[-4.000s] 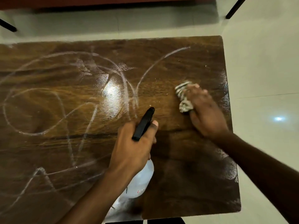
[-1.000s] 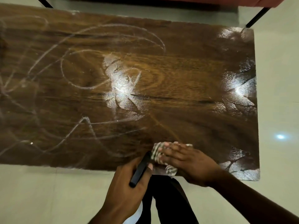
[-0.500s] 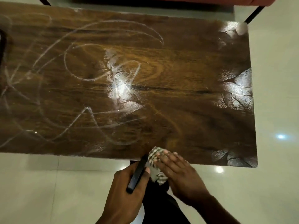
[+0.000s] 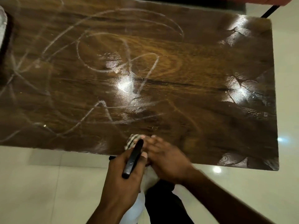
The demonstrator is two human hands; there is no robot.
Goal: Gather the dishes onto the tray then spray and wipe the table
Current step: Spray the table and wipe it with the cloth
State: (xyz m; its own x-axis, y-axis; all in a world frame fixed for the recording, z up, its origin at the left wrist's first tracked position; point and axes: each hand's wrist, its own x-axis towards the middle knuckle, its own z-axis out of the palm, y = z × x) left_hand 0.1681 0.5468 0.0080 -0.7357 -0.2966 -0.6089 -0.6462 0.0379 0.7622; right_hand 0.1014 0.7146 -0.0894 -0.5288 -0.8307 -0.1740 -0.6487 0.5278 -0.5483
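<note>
The dark wooden table [image 4: 178,75] is streaked with whitish wipe marks and wet patches. My left hand [image 4: 124,180] holds a spray bottle below the near edge; its black nozzle [image 4: 133,159] points up at the table and its white body [image 4: 137,206] hangs under my palm. My right hand [image 4: 166,159] presses a striped cloth [image 4: 133,140] onto the table's near edge, right beside the nozzle. Most of the cloth is hidden under my fingers. A dark tray edge [image 4: 5,41] shows at the far left.
Pale glossy floor tiles [image 4: 48,183] surround the table. A black table leg [image 4: 269,11] and an orange-red seat [image 4: 267,0] are at the top right. My dark trousers [image 4: 161,204] show below the hands.
My right hand slid the cloth along the near edge to the left, close to the nozzle. The view has shifted nearer and the tray edge has come into view at the left.
</note>
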